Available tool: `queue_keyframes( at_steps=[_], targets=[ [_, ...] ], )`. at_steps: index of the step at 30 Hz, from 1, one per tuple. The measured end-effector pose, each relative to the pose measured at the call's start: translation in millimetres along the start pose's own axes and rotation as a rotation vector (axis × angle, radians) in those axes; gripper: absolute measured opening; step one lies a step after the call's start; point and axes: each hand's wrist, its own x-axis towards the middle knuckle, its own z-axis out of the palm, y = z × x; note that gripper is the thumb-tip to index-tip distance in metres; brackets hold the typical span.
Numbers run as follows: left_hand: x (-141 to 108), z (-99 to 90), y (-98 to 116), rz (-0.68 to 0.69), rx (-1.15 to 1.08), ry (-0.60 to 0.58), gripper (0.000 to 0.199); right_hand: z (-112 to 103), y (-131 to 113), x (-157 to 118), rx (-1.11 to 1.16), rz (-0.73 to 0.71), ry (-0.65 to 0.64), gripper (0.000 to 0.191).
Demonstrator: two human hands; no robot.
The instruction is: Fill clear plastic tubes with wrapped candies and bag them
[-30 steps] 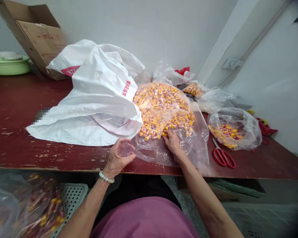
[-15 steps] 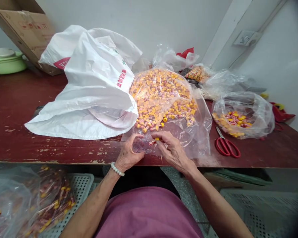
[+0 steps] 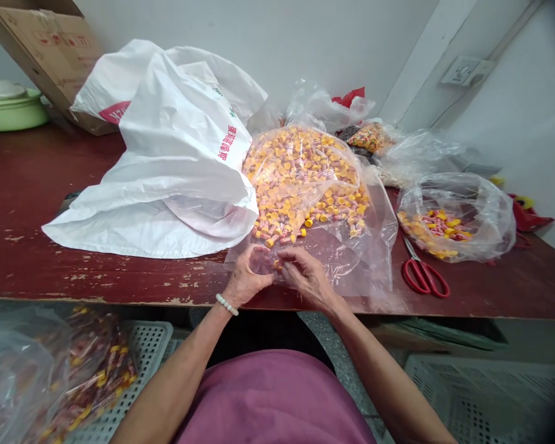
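L hand (image 3: 246, 279) curled round clear, round-mouthed plastic pouch/cup (image 3: 260, 261), prob. to steady it; R hand (image 3: 306, 279) bent-fingered by small yellow plastic piece (image 3: 276, 264), can't tell if gripping.

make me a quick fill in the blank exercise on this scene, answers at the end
1. The scissors have ____ handles.
2. The right hand has a bare wrist, while a beaded bracelet is on the ____ one.
3. The round basin beside the cardboard box is light ____.
4. From the person's viewpoint, the pile of small pieces lies to the ____ of the large white sack.

Missing words: red; left; green; right.
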Motion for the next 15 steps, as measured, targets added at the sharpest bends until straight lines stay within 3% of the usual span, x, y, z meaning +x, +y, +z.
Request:
queue_keyframes(
  at_steps=[3, 6, 8, 12, 13, 15],
  targets=[
    [6, -2.9, -8, -0.127, -0.145, 0.033, 0.052, 3, 25, 2, -0.048, 0.040, 0.033, 0.020],
    [6, -6.7, -10, -0.178, -0.220, 0.065, 0.055, 4, 38, 3, -0.141, -0.016, -0.004, 0.024],
    [4, -8.8, -8, -0.191, -0.221, 0.081, 0.055, 5, 39, 6, -0.254, -0.088, -0.048, 0.027],
    [-1, -12.3, -5, -0.180, -0.196, 0.091, 0.054, 7, 36, 14, -0.437, -0.177, -0.306, 0.023],
    [-3, -13.3, -4, -0.162, -0.173, 0.099, 0.053, 7, 36, 16, -0.449, -0.159, -0.334, 0.023],
    [-5, -15.3, -5, -0.112, -0.111, 0.112, 0.051, 6, 36, 17, -0.408, -0.084, -0.273, 0.022]
  ],
)
